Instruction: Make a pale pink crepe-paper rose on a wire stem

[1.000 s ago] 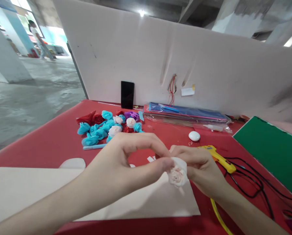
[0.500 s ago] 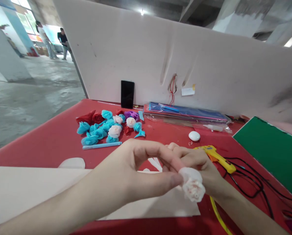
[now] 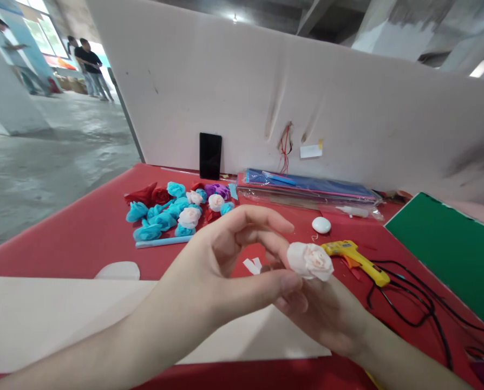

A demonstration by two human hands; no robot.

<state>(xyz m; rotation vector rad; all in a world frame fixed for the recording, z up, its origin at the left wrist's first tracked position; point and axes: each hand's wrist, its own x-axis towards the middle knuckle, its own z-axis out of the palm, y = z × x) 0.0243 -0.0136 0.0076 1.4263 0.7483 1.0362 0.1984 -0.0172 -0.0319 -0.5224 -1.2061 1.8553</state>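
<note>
In the head view, your two hands meet around one white rose [image 3: 318, 261], held up off the desk [image 3: 71, 238] near the right end of the cream sheet [image 3: 63, 319]. Your left hand [image 3: 221, 290] curves in from one side, its thumb close under the petals and its index fingertip free in the air. Your right hand [image 3: 331, 314] sits below and behind the flower with fingers curled. You cannot tell from here which hand carries the grip, since the base is hidden among your fingers.

As for progress, the rose looks well formed: a ruffled centre is in place, with a smoother petal wrapped about it. Whether it is complete cannot be judged. Beyond the far side of the sheet lie other flowers, blue [image 3: 163, 219], white [image 3: 190, 218], red [image 3: 138, 195] and purple [image 3: 217, 189], which you could take as made already. White strips [image 3: 252, 265] and a rounded piece [image 3: 118, 271] at the sheet's far edge seem unused, and the yellow glue gun [image 3: 359, 260] lies out of your hands, to the right of the sheet.

The rose's ruffled face points toward the right and partly back at you. Its long axis appears to run roughly sideways, from the smooth wrap on your left-hand side to that face, tilted rather than upright.
</note>
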